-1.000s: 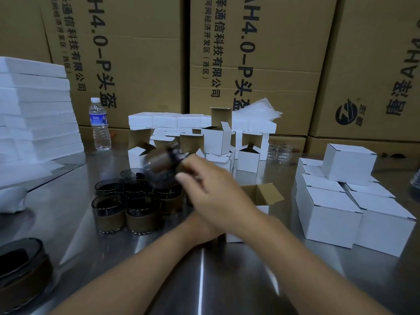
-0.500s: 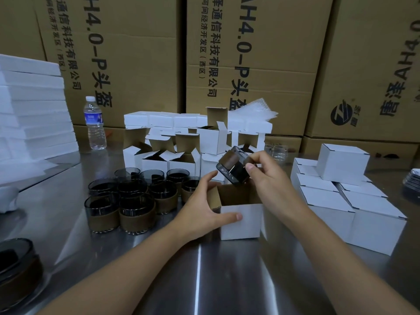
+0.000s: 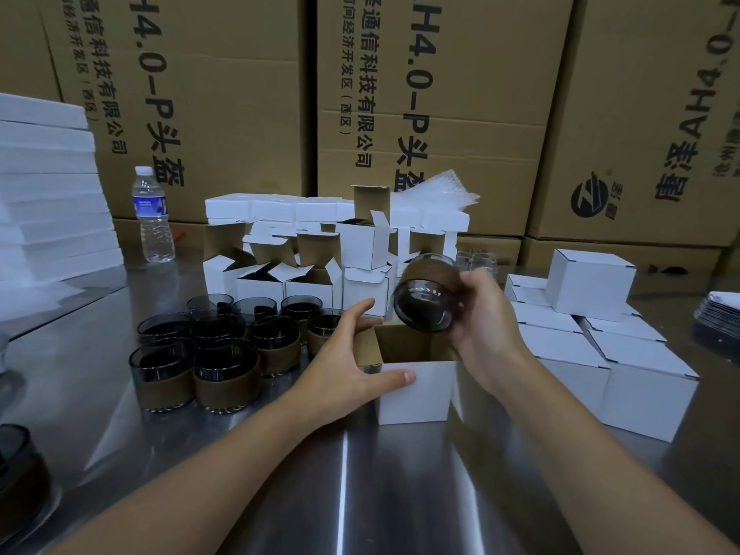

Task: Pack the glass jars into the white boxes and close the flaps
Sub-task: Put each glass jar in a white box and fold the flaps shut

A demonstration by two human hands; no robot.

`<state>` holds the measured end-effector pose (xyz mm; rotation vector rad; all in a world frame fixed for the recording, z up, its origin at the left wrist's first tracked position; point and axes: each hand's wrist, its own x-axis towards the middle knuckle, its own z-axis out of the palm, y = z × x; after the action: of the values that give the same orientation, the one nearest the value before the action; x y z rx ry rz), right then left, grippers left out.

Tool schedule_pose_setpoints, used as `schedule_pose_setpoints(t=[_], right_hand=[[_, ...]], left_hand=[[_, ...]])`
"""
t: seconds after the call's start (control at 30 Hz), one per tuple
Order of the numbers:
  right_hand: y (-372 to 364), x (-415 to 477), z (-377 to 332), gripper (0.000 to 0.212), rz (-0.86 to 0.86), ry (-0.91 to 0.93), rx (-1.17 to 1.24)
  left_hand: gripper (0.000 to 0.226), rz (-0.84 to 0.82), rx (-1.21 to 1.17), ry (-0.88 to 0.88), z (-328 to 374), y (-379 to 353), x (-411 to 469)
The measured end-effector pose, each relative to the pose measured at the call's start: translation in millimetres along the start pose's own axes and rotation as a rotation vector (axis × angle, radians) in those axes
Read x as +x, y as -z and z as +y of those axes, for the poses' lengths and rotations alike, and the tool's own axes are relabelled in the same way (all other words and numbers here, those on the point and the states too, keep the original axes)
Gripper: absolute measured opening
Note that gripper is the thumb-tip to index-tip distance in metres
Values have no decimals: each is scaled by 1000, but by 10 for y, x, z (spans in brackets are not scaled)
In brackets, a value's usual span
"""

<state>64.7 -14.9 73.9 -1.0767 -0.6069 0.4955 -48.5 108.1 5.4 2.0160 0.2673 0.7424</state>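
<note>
An open white box (image 3: 416,390) with a brown inside stands on the steel table in front of me. My left hand (image 3: 352,354) grips its left side, thumb on the front face and fingers over the far rim. My right hand (image 3: 484,330) holds a smoky glass jar (image 3: 424,302) with a brown band, tilted on its side just above the box's opening, its base toward me. Several more banded jars (image 3: 216,354) stand grouped to the left of the box.
Several open empty white boxes (image 3: 320,270) stand behind, closed white boxes (image 3: 600,346) are stacked at the right. A water bottle (image 3: 153,216) and a stack of white foam sheets (image 3: 48,194) are at the left. Big brown cartons (image 3: 420,94) wall off the back.
My right hand carried the jar from the jar group over to the box and tilted it over the opening. My left hand took hold of the box's left side.
</note>
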Motion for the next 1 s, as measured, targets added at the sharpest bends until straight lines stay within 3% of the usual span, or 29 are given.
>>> schedule_pose_setpoints(t=[0.1, 0.23, 0.43, 0.63, 0.73, 0.9, 1.0], right_hand=[[25, 20, -18, 25, 6, -16, 43], [52, 21, -16, 62, -45, 7, 11], [96, -2, 46, 97, -127, 105, -234], [63, -61, 64, 49, -98, 318, -504], [51, -81, 79, 56, -81, 441, -551], [78, -22, 113, 86, -36, 617, -747], [93, -9, 158, 91, -45, 714, -842]], left_hand=[[101, 4, -5, 0, 17, -1, -10], [95, 3, -8, -2, 7, -1, -8], [96, 4, 8, 3, -18, -7, 4], [96, -1, 35, 8, -39, -4, 10], [96, 11, 45, 0, -41, -8, 15], [91, 8, 69, -5, -51, 5, 9], [95, 16, 72, -5, -53, 3, 5]])
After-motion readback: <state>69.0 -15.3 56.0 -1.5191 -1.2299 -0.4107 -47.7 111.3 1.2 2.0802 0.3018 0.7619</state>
